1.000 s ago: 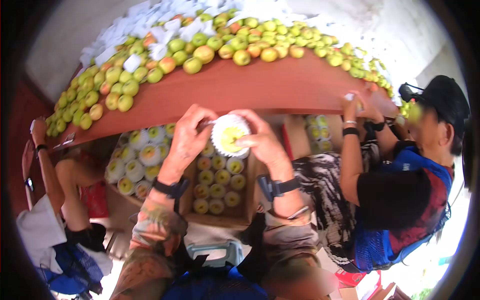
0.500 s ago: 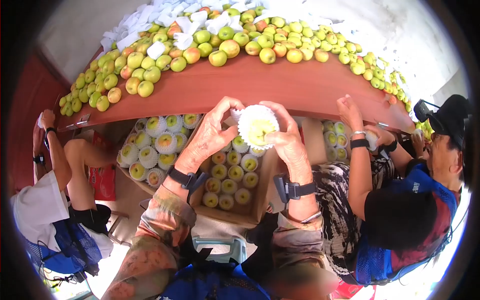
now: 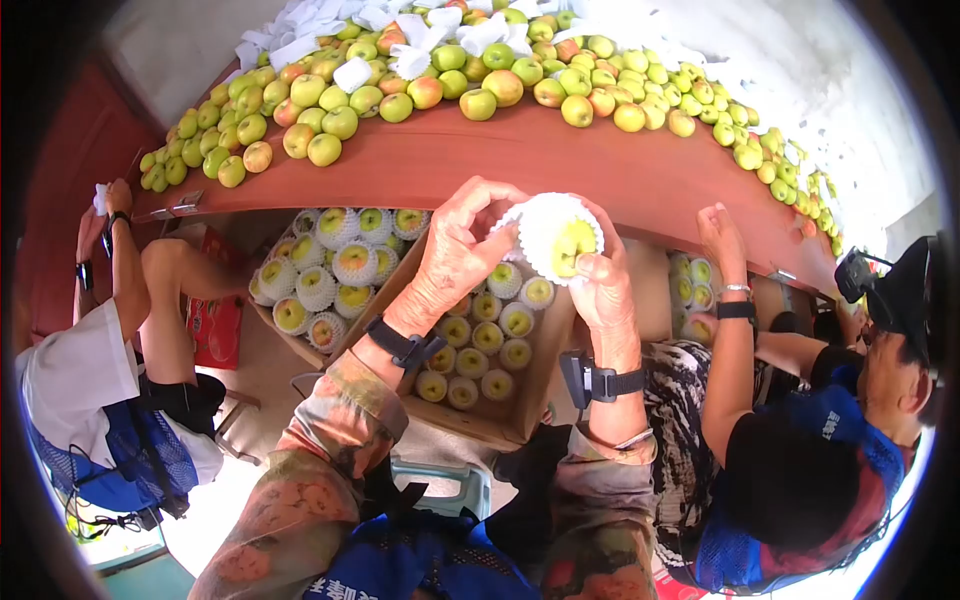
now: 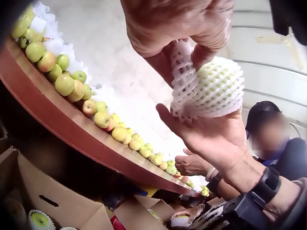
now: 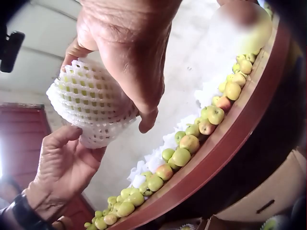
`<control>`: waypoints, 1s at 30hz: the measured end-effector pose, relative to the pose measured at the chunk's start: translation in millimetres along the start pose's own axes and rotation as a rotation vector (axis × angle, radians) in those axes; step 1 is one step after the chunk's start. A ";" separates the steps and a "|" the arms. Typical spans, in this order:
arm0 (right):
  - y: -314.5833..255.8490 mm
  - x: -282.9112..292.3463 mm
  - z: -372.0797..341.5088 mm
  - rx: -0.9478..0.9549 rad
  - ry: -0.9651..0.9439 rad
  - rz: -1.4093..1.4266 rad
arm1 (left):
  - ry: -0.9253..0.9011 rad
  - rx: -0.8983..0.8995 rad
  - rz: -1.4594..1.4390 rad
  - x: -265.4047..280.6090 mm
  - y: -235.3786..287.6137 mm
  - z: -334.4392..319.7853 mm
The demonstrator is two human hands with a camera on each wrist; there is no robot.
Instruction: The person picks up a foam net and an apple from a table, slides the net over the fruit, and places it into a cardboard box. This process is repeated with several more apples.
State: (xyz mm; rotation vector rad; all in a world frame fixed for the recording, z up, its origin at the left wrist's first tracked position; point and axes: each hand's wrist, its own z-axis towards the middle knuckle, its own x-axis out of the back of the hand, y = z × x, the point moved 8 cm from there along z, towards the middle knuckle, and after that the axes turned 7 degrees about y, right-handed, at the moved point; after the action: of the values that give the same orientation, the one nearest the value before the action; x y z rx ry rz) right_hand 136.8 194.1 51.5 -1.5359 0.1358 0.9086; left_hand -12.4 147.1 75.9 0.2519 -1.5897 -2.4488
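"Neighbour's lower hand (image 3: 700, 328) has dropped to the right-hand box (image 3: 641, 288), head view."
"And the netted apple (image 3: 562, 240)?"
"Raised near the table edge (image 3: 640, 215), gripped by the right hand (image 3: 608, 292)."
"Left wrist?"
"Left hand (image 4: 175, 21) pinches the net's gathered end (image 4: 183, 91)."
"Right wrist?"
"Right hand spans the netted apple."

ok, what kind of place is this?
Looks like a small apple-packing room, probably manual: loose apples heaped along a red table, cardboard boxes of apples in foam nets below its edge, and a netted apple held above them.
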 end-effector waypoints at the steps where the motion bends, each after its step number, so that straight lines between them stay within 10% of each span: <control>1: -0.9 2.0 1.1 0.023 0.018 -0.011 | 0.039 0.039 -0.003 -1.0 -5.6 -1.4; 30: 19.7 15.0 7.2 -0.125 0.036 -0.426 | -0.205 0.463 -0.047 -16.0 -36.0 -7.5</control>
State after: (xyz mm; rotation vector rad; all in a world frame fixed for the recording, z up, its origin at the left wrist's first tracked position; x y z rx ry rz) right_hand 132.4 202.6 27.5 -1.6154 -0.2208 0.5577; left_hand 2.0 159.0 40.4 0.1099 -2.2534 -2.1625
